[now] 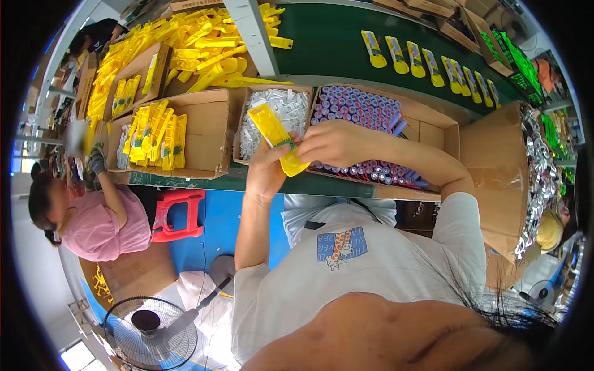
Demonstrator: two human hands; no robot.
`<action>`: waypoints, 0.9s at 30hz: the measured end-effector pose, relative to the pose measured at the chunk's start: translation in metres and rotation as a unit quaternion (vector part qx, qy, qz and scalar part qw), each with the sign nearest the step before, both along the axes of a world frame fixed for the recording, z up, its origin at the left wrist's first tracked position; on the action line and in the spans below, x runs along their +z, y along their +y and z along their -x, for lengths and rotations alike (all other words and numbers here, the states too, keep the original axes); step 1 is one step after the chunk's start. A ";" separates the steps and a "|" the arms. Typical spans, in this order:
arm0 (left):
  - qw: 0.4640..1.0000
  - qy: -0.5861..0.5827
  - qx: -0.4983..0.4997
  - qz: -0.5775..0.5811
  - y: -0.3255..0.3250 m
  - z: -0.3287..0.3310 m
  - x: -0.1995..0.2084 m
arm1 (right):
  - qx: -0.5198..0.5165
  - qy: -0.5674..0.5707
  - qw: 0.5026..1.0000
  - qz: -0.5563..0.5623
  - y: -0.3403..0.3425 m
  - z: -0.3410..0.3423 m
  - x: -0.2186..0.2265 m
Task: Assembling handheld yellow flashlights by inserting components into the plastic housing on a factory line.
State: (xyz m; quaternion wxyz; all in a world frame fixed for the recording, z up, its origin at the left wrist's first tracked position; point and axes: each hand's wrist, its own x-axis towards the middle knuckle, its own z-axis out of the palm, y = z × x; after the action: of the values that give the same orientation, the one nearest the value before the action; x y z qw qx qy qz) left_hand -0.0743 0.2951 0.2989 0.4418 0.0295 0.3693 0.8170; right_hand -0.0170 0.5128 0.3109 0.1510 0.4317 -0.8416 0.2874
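Long yellow plastic casing, clasped in left hand, met at green insert by bunched fingers of right hand (anything pinched, cannot tell); near cardboard box of purple cylindrical cells

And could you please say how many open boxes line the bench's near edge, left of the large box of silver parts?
3: the left box with yellow pieces, the middle box with white parts, and the right box with purple batteries. None looks hidden.
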 end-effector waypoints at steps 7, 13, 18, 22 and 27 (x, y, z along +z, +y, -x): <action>0.941 0.322 0.071 0.081 0.032 -0.054 -0.009 | -0.230 -0.366 0.872 0.231 -0.017 -0.021 0.038; 0.965 0.234 0.078 0.089 0.040 -0.060 -0.010 | -0.311 -0.212 0.897 0.233 -0.018 -0.033 0.037; 0.957 0.271 0.050 0.094 0.047 -0.061 -0.010 | -0.318 -0.233 0.883 0.254 -0.009 -0.034 0.032; 0.972 0.205 0.082 0.079 0.051 -0.055 -0.029 | -0.336 -0.026 0.936 0.106 -0.026 -0.047 0.016; 0.973 0.154 0.096 0.139 0.054 -0.059 -0.023 | -0.227 -0.027 0.967 0.114 -0.004 -0.063 -0.001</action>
State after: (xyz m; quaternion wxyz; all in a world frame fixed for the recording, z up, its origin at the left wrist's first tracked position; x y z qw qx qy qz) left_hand -0.0157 0.3493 0.2754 0.2988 0.0574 0.5441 0.7819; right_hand 0.0456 0.5083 0.3097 0.2375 0.2012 -0.8831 0.3511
